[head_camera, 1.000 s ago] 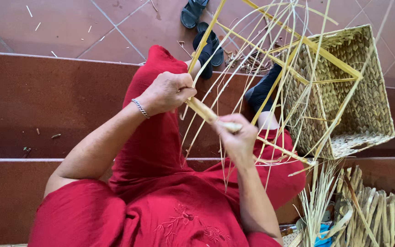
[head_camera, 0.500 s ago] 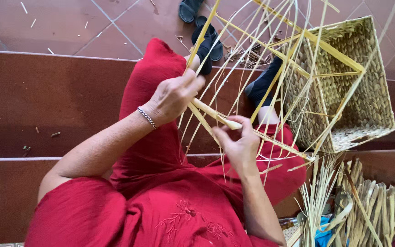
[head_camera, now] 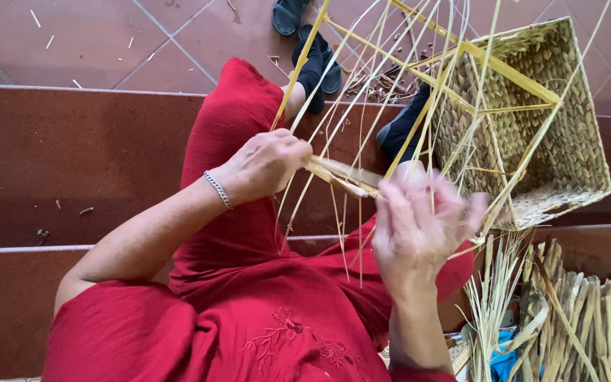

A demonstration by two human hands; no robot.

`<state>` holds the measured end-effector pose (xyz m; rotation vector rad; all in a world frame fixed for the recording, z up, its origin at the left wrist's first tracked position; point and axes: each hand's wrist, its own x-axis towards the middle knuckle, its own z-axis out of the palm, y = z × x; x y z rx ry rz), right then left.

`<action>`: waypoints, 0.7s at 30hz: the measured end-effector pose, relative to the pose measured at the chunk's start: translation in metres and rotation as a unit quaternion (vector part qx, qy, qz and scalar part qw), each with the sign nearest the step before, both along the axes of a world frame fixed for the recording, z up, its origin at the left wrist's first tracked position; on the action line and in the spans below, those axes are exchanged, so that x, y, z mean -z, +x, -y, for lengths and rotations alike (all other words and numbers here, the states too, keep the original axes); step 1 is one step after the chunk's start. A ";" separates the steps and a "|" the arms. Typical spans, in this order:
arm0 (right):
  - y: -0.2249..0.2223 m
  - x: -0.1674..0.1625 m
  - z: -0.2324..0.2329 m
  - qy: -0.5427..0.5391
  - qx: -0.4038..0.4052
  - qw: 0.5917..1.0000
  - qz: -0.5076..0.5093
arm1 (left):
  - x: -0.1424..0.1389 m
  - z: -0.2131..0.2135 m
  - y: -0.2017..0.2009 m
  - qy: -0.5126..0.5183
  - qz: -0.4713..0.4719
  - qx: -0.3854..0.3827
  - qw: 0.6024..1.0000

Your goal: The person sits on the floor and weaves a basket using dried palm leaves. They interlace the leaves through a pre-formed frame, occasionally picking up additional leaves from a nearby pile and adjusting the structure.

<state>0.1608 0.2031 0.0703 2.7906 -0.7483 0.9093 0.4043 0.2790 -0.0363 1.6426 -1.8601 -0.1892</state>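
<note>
My left hand [head_camera: 266, 164], with a silver bracelet on the wrist, is closed around the end of a flat pale reed strip [head_camera: 344, 175] at the centre. My right hand [head_camera: 415, 223] is blurred, its fingers spread just below the strip's other end; whether it touches the strip I cannot tell. A half-woven square straw basket [head_camera: 532, 127] on a yellow frame leans at the right, with many thin loose strands [head_camera: 362, 85] fanning from it across my lap. I wear red clothing [head_camera: 235, 311].
Dried reed bundles [head_camera: 588, 311] lie at the lower right beside something blue [head_camera: 503, 361]. Dark sandals [head_camera: 305, 35] rest on the tiled floor above. Reddish-brown steps [head_camera: 72, 155] run across the left, with small scraps on them.
My right hand let go of the strip, dropped lower and spread its fingers. My left hand shifted slightly right while keeping its hold on the strip.
</note>
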 end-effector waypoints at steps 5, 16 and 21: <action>0.031 0.016 0.008 0.107 -0.101 0.982 0.118 | 0.005 0.004 0.004 0.056 -0.177 -0.090 0.978; 0.105 0.088 0.058 0.363 0.018 0.919 -0.154 | -0.001 0.006 0.008 0.057 -0.256 -0.138 0.955; 0.105 0.103 0.064 0.700 -0.160 0.683 0.133 | 0.001 0.004 0.007 0.019 -0.280 -0.159 0.947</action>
